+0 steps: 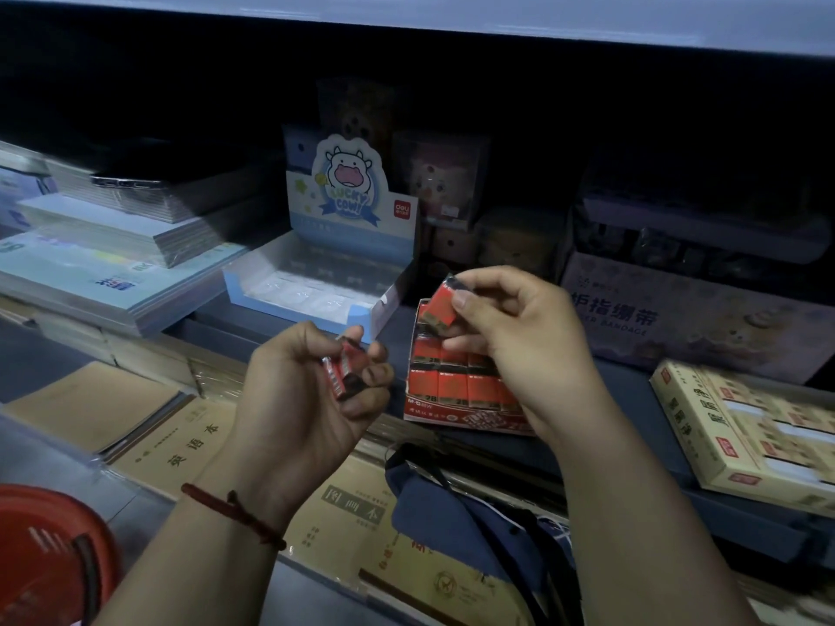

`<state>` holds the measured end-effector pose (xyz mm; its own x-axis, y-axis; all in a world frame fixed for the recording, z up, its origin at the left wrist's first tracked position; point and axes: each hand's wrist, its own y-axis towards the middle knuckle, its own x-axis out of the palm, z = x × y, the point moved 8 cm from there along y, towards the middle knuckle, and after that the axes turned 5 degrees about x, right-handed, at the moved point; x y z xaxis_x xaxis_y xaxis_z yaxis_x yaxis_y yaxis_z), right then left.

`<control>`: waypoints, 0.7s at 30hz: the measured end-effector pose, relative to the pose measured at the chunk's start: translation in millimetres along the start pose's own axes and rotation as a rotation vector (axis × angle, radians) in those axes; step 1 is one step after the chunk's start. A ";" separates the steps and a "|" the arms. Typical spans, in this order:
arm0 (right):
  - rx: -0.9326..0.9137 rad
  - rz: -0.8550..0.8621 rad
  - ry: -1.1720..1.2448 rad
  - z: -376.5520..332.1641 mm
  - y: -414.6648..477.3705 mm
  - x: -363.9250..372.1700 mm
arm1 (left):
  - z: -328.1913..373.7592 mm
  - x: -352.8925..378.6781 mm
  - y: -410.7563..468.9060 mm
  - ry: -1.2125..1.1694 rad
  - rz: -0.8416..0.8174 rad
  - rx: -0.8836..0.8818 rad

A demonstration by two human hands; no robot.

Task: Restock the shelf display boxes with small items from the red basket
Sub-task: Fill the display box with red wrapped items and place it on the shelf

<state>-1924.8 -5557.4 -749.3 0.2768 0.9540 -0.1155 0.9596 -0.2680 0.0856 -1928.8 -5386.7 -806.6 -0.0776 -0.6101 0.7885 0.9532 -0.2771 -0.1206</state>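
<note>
1. Several rows of erasers are already seen standing in the red box (456, 390), just below the right hand (510, 327); the box looks largely filled.
2. One eraser (440, 305) is pinched between thumb and fingertips of the right hand, held above the box's back row and not yet set down.
3. A few more erasers (343, 368) are held in the curled left hand (311, 390), beside and left of the box; these remain to be placed.
4. The basket (49, 548) is cut off at the lower-left corner, well behind the left wrist, so its contents cannot be judged.
5. The box's right side is hidden behind the right hand; possibly gaps remain there.
</note>
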 end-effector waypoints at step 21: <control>-0.021 0.361 -0.620 22.3 20.7 -72.2 | 4.5 11.4 7.0 0.092 -0.003 0.111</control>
<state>-1923.7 -5634.9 -761.2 0.5605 0.5524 -0.6170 0.8032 -0.5440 0.2426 -1921.7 -5392.2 -795.8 -0.1024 -0.6763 0.7295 0.9790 -0.1983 -0.0464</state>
